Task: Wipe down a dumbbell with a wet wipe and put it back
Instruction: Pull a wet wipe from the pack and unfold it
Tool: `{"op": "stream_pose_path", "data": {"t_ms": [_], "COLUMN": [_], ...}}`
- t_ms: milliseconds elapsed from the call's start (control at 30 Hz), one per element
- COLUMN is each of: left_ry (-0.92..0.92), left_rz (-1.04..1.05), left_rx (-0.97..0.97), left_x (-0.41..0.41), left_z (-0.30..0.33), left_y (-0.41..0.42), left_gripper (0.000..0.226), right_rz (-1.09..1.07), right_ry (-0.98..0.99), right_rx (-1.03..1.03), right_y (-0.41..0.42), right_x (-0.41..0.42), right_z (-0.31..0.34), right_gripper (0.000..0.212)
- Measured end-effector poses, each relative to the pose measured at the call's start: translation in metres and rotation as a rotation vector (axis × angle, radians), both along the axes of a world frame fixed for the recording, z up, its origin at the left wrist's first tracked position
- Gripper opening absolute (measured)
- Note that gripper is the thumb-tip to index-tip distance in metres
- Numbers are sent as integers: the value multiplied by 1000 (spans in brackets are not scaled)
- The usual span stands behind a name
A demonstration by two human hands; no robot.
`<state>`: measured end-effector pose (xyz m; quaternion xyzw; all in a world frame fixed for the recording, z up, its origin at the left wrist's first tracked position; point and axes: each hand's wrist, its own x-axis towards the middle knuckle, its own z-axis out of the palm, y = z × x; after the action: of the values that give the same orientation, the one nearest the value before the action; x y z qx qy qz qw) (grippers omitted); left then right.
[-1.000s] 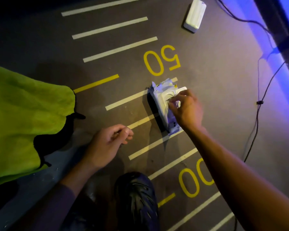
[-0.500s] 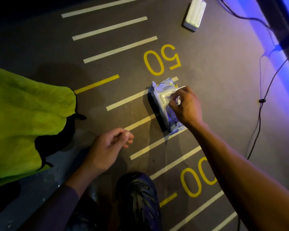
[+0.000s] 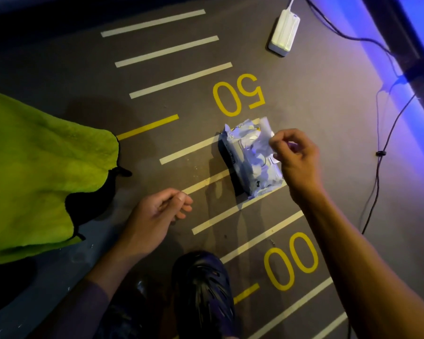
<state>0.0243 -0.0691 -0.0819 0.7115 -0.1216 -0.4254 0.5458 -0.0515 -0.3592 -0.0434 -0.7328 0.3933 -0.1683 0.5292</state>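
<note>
A pale blue and white wet wipe pack [image 3: 251,165] lies on the dark floor, between the yellow "50" and "00" marks. My right hand [image 3: 295,159] hovers over its right side. Thumb and forefinger pinch a thin, translucent white flap [image 3: 264,129] that stands up from the top of the pack. My left hand [image 3: 157,215] rests low to the left of the pack, apart from it, with the fingers loosely curled on nothing. No dumbbell is in view.
A green towel [image 3: 39,172] covers the floor at the left. A white power adapter [image 3: 284,33] lies at the top, with black cables [image 3: 377,152] running down the right side. A dark shoe [image 3: 202,289] sits at the bottom centre.
My right hand has lifted up and to the right, peeling the white flap up off the pack. My left hand has barely moved.
</note>
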Motion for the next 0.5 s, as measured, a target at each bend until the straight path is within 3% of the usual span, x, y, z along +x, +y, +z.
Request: {"op": "stream_pose_path", "data": {"t_ms": [67, 167, 267, 333, 400, 500], "left_ry": [-13, -42, -100, -123, -26, 326], "left_rz": [28, 125, 220, 291, 375, 415], "left_rx": [-13, -21, -32, -65, -110, -209], "left_x": [-1, -2, -5, -9, -13, -25], "left_z": [4, 13, 23, 31, 39, 51], "left_y": [3, 9, 20, 27, 33, 37], "left_gripper": [50, 34, 27, 34, 36, 47], "right_rz": [27, 144, 239, 295, 348, 394], "right_ry": [-98, -122, -128, -124, -118, -102], "right_rx": [218, 507, 705, 800, 842, 869], "right_y": [9, 30, 60, 82, 104, 129], "right_x": [-2, -5, -6, -7, -8, -12], "right_z": [21, 37, 43, 44, 45, 44], "right_gripper": [18, 16, 7, 8, 8, 16]}}
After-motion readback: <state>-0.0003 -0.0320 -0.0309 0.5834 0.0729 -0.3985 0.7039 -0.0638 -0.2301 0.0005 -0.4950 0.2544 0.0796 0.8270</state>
